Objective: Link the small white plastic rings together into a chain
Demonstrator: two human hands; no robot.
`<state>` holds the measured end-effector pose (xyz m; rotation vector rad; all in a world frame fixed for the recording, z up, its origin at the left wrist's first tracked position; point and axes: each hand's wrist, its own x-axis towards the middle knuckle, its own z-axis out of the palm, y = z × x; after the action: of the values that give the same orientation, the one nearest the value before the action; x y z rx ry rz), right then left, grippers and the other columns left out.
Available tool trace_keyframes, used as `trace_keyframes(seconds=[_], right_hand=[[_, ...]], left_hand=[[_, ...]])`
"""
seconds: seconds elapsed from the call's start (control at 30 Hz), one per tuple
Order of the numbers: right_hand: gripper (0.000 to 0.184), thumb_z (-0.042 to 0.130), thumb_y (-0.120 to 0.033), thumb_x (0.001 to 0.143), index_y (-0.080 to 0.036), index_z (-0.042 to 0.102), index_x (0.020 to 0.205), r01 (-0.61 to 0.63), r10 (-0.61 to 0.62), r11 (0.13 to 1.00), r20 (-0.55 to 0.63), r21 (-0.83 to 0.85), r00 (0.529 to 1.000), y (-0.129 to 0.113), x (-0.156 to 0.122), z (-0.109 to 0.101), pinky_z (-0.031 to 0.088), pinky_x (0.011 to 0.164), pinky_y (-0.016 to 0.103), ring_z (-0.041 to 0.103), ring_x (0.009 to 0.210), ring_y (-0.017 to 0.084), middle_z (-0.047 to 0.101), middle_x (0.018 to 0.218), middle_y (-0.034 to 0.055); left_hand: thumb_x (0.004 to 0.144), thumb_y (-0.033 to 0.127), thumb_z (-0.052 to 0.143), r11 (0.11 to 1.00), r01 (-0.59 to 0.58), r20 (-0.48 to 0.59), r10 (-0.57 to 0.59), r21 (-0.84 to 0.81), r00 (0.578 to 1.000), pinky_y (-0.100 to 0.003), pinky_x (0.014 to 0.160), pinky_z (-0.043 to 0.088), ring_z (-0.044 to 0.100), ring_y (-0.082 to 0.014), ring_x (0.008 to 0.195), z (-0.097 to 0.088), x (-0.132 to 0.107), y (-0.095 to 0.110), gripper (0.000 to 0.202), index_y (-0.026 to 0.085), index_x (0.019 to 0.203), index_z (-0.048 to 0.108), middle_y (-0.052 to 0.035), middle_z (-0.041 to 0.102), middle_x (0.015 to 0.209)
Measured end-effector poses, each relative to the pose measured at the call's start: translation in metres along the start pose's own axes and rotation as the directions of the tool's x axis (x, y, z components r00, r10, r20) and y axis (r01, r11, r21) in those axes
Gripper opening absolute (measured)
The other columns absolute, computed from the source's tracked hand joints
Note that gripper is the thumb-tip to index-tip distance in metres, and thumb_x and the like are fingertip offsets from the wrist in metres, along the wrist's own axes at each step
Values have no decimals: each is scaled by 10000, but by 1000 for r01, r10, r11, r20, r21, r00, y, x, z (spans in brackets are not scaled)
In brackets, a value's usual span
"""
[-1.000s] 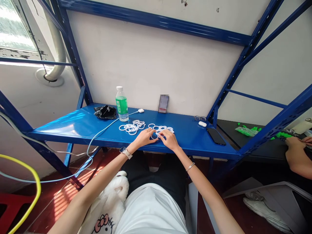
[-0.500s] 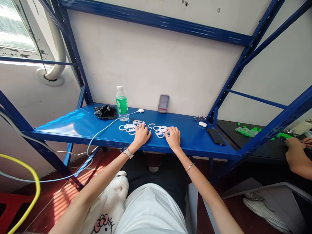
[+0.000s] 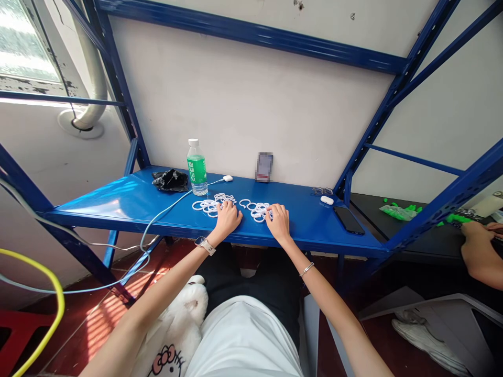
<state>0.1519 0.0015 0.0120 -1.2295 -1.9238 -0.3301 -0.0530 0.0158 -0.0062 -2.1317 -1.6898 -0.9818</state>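
Observation:
Two heaps of white plastic rings lie on the blue metal shelf. My left hand lies flat, fingers stretched out, with its fingertips on the right edge of the left heap of rings. My right hand also lies flat with fingers spread, its fingertips touching the right heap of rings. Neither hand grips anything that I can see.
A green-labelled water bottle, a black crumpled bag, a white cable with its plug, an upright phone, glasses, an earbud case and a black phone sit on the shelf. Another person's hand works at right near green parts.
One second ago both hands pinched rings together in the middle. They have since parted and flattened, the left onto the left heap, the right onto the right heap.

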Motion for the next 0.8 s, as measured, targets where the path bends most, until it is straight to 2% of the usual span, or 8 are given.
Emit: trace_keyframes(seconds=[0.27, 0.4, 0.8], right_hand=[[155, 437, -199, 935, -192, 584, 888, 12, -12, 1000, 26, 14, 1000, -3, 0, -3, 416, 741, 344, 550, 915, 233, 642, 941, 83], [153, 431, -175, 923, -186, 581, 895, 29, -30, 999, 73, 16, 997, -6, 1, -5, 421, 774, 338, 553, 944, 226, 645, 957, 79], [197, 411, -187, 921, -188, 607, 901, 89, -102, 993, 194, 75, 976, -5, 1, -1, 444, 827, 384, 569, 943, 241, 663, 969, 85]], left_hand=[[905, 216, 346, 993, -50, 67, 42, 111, 997, -532, 941, 353, 502, -341, 1070, -1, 2, 0, 301, 127, 852, 628, -195, 600, 1080], [909, 230, 350, 989, -32, 114, 16, 143, 993, -524, 953, 347, 512, -331, 1063, -1, 2, 0, 300, 132, 836, 623, -187, 605, 1059], [917, 213, 339, 987, -37, 101, 21, 159, 995, -505, 937, 369, 517, -326, 1078, -1, 2, 1, 300, 126, 861, 621, -188, 596, 1118]])
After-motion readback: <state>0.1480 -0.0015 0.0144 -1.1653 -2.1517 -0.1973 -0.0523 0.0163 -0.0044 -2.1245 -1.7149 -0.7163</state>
